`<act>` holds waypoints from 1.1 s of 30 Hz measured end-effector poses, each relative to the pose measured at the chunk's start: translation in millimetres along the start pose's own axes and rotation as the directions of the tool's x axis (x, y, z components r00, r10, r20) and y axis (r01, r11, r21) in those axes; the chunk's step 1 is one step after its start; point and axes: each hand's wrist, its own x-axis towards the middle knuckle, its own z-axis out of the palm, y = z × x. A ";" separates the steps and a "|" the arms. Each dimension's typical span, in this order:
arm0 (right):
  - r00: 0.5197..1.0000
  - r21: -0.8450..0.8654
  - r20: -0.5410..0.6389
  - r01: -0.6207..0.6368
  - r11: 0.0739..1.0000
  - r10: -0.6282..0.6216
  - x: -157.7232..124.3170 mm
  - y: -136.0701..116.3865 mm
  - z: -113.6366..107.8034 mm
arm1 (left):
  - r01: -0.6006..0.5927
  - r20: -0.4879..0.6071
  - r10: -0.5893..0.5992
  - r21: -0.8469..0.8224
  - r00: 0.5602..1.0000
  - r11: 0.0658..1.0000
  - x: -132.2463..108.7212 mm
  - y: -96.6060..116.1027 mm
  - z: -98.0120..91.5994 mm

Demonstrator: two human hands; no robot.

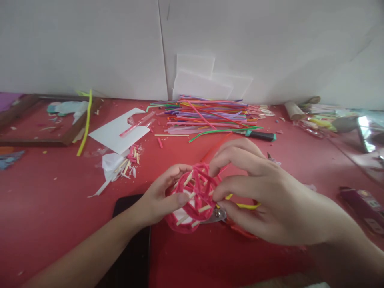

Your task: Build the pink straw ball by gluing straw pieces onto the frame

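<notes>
A small round basket-like craft piece point(192, 200), made of pink fuzzy pipe cleaner and pale wooden sticks around a white disc, is tilted above the red table. My left hand point(165, 194) wraps around its left side, the thumb pressing on the sticks. At the upper right rim, the fingers of my right hand point(258, 188) pinch the pink pipe cleaner. Scissors point(219, 215) lie beneath the piece, their red handles partly hidden by my right hand. A yellow pipe cleaner point(247, 206) shows behind the right fingers.
Several coloured pipe cleaners point(210, 116) are heaped by the wall, beside a dark-handled cutter point(261, 136). Cut white paper point(117, 130) and stick scraps point(129, 162) lie to the left. A black flat object point(132, 248) sits under my left forearm. A wooden frame point(39, 142) stands farther left.
</notes>
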 end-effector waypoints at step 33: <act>0.864 -0.232 -0.502 -0.099 0.968 -0.032 -25.3 -9.0 46.8 | -0.050 0.012 0.049 0.055 0.999 0.997 1.6 2.3 0.7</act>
